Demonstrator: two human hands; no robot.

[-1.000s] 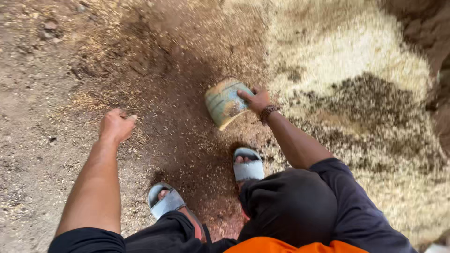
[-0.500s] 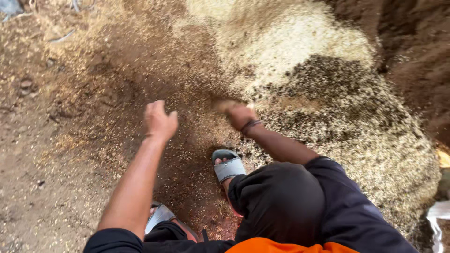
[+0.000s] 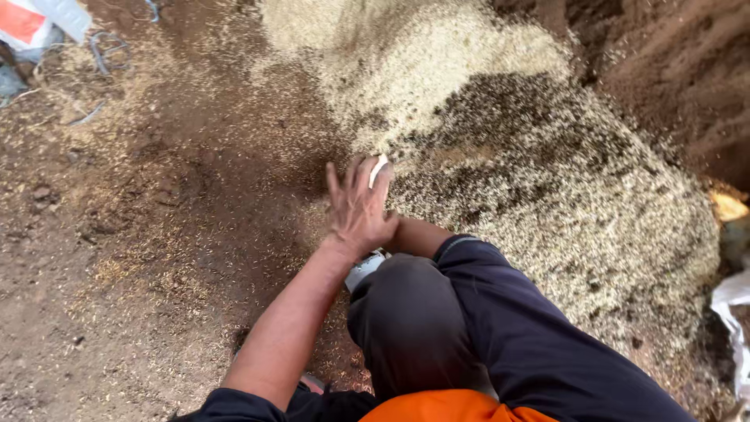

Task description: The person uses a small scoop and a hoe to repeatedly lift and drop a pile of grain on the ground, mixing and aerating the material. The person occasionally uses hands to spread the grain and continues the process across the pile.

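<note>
My left hand (image 3: 355,207) reaches forward with its fingers spread over husk-strewn earth, at the near edge of a big pile of pale and dark grain (image 3: 500,156). It holds nothing that I can see. My right forearm (image 3: 418,234) runs under that hand, so my right hand is hidden. A thin white sliver (image 3: 377,168) sticks out by my left fingertips; it may be the rim of the round bowl. I am crouched, with my dark-trousered knee (image 3: 414,320) just below the hands and a pale sandal (image 3: 361,270) beside it.
Brown soil scattered with husks (image 3: 156,234) spreads to the left. A white and red sack (image 3: 39,19) and bent wire (image 3: 105,51) lie at the top left. A dark earth bank (image 3: 672,70) rises at the top right, and a white bag (image 3: 730,312) sits at the right edge.
My left hand swung from the bare ground on the left across to the pile's edge and now covers my right hand. The round bowl has dropped out of sight.
</note>
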